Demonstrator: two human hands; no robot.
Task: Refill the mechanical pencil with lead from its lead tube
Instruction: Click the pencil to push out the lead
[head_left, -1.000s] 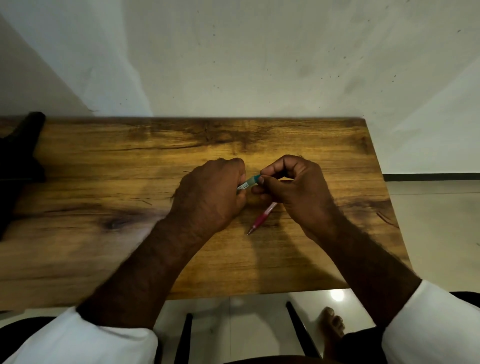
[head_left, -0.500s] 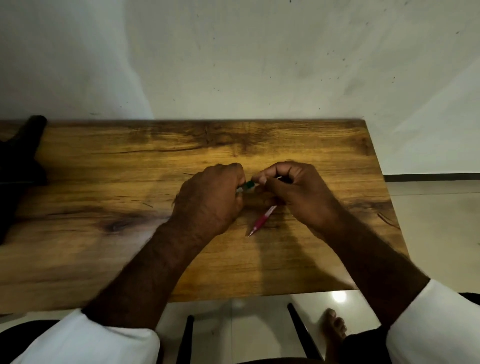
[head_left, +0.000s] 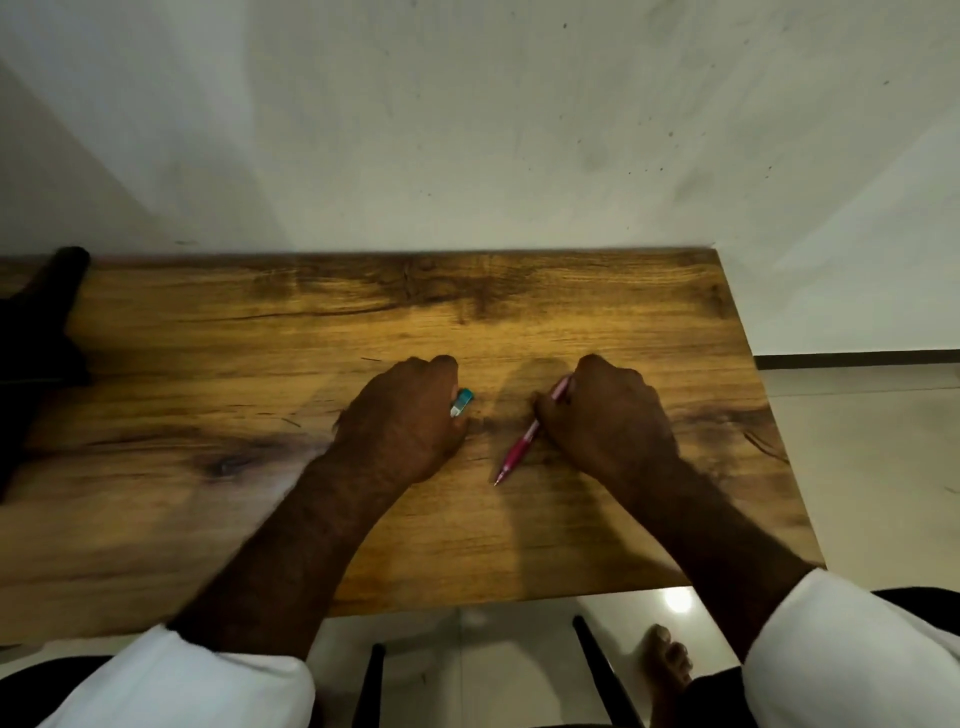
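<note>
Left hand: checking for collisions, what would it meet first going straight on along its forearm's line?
Probably nothing near: the left hand, gripping the teal lead tube, would cross bare brown wooden table to the white wall, passing beside the right hand and its pink mechanical pencil; depth unclear.

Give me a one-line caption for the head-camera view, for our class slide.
Left hand grips the lead tube; right hand holds the pink mechanical pencil over a wooden table.

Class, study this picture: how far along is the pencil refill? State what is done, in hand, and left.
Done: both items are picked up. In hand: the left hand grips the teal lead tube, the right hand holds the pink pencil, apart from each other. Left: likely passing lead into the pencil; no lead is visible.
</note>
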